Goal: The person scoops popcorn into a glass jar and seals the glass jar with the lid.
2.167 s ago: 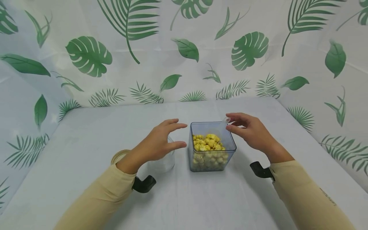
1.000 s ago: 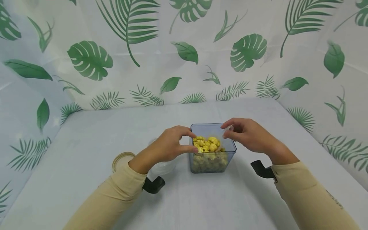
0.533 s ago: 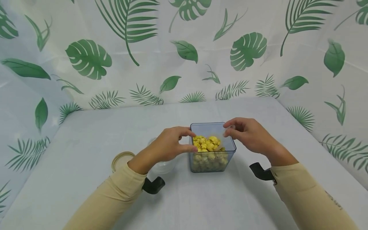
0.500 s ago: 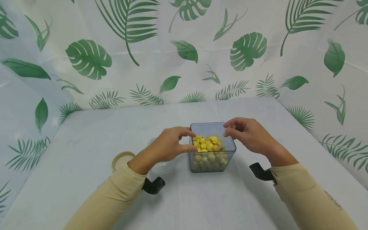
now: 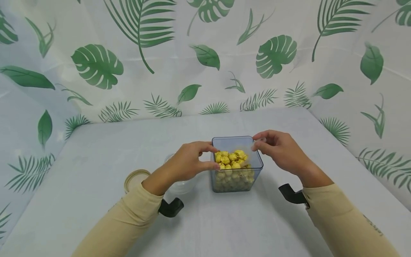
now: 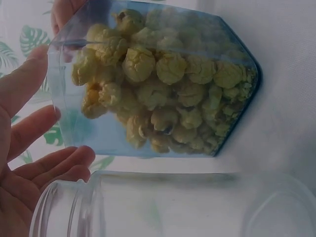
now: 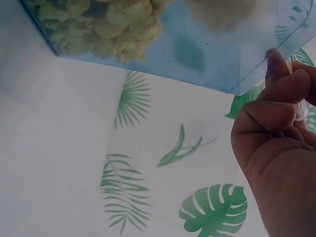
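I see my left hand gripping the left wall of the clear square tub of popcorn, thumb and fingers pinching its rim. My right hand pinches a small clear scoop at the tub's far right corner. The tub sits mid-desk. Left of it lie an empty clear jar and its lid.

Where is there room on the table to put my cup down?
Bare table lies behind the popcorn box, up to the leafy curtain, and along the near edge between the sleeves. It is crowded left of the box: left hand, clear jar, round lid.
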A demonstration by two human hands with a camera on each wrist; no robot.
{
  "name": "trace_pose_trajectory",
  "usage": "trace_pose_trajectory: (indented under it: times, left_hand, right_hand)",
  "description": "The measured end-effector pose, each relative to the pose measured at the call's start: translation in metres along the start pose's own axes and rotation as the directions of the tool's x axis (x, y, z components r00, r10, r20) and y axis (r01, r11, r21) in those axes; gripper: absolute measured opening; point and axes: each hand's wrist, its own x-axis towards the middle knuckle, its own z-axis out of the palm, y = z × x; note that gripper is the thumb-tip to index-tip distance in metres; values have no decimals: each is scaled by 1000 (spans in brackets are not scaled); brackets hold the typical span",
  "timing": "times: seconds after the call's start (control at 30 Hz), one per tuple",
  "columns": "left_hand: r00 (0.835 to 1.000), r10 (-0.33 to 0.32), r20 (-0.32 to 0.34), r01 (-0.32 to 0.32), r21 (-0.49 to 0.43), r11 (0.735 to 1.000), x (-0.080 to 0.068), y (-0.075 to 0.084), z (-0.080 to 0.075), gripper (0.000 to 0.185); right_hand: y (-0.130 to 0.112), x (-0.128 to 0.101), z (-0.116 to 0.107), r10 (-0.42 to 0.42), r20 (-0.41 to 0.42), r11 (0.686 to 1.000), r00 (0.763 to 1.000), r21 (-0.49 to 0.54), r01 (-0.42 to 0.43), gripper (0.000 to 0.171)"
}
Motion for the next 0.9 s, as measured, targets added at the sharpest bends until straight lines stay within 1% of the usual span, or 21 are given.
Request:
trace_pose_trajectory:
  times: [0.27,0.43,0.63,0.9]
  left_hand:
    - [1000,11,-7,-11,-9,1000,0,-1,1,49]
    - [1000,7,2,-7,-8,1000,0,-2,0,51]
    - [1000,4,8,-4,-11,1000,1,-1,0,51]
    - [1000,15,10,-15,3,1000,0,-1,-1,50]
  right_hand:
    - [0,-2,-1,33,-27,999,999,12,-33,31]
    - [-2,-2,4,42,-10,998,999,50,-42,32]
    - [-2,-2,9,41,-5,997,999,64,-40,31]
    - [-2,-3,5,73,-33,995,997,73,-71,34]
